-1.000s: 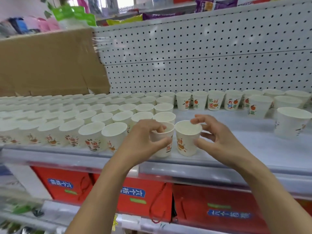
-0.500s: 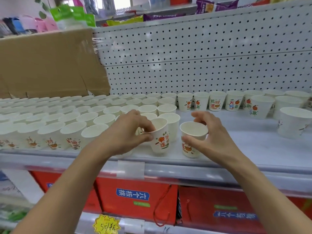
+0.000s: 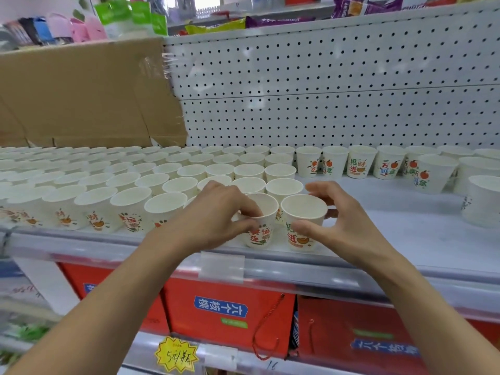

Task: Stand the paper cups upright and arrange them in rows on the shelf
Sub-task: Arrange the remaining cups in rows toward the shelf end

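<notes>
Front-row placing, frame centre: left hand (image 3: 216,219) pinches white printed paper cup (image 3: 260,234) by rim, right hand (image 3: 345,228) grip wraps neighbouring paper cup (image 3: 301,212); next likely square both, release.

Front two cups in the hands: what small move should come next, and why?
Probably release both: the left cup, pinched by the left hand, and the right cup, gripped by the right hand, already stand upright, ending the front row.

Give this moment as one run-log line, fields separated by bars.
left hand pinches rim of left cup | right hand grips right cup | both cups upright, side by side, at shelf front
</notes>
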Demonstrator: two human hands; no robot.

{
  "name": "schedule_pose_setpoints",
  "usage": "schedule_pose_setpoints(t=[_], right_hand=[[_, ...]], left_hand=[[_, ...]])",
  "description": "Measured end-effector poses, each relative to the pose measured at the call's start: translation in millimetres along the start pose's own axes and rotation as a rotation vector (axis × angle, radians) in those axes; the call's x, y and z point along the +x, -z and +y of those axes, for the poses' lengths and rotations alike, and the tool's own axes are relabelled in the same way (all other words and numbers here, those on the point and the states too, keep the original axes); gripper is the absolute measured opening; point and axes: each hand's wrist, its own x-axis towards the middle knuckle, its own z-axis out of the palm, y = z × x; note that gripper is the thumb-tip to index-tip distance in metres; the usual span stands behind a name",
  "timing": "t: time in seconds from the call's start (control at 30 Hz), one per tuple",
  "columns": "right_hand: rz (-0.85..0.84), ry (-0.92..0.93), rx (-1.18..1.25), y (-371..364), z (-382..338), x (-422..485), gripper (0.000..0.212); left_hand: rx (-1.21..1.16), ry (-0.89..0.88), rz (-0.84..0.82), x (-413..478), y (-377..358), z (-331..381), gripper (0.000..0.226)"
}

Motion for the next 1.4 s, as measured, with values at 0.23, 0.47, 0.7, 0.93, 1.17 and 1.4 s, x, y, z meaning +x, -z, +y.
schedule_pose_setpoints(t=[0.23,0.47,0.7,0.93,1.17,1.4], right_hand=[[-0.061,-0.011,0.095,-15.6,-5.4,3.4,0.054],[-0.104,-0.061,0.182,-22.7,-5.3,3.5,0.054],[-0.089,-0.018,0.093,-15.0,-5.7,-0.7,0.061],[-0.064,0.033,0.015,-2.5,-5.4,-4.0,0.053],[-0.099,0.086,-0.055,54.8,8.8,8.5,0.034],[-0.252,0.185,-0.195,85.0,17.1,45.8,0.031]], left_hand=[[0.101,0.029,-0.055,-8.4,7.2,-15.1,0.011],[0.094,0.041,-0.071,-12.1,12.7,-14.8,0.012],[0.108,-0.033,-0.079,-7.6,8.6,-21.3,0.01],[-0.001,-0.074,-0.138,-3.2,17.9,-21.3,0.037],[-0.22,-0.006,0.011,44.4,36.5,-0.5,0.033],[-0.248,-0.019,-0.071,116.4,30.4,28.5,0.02]])
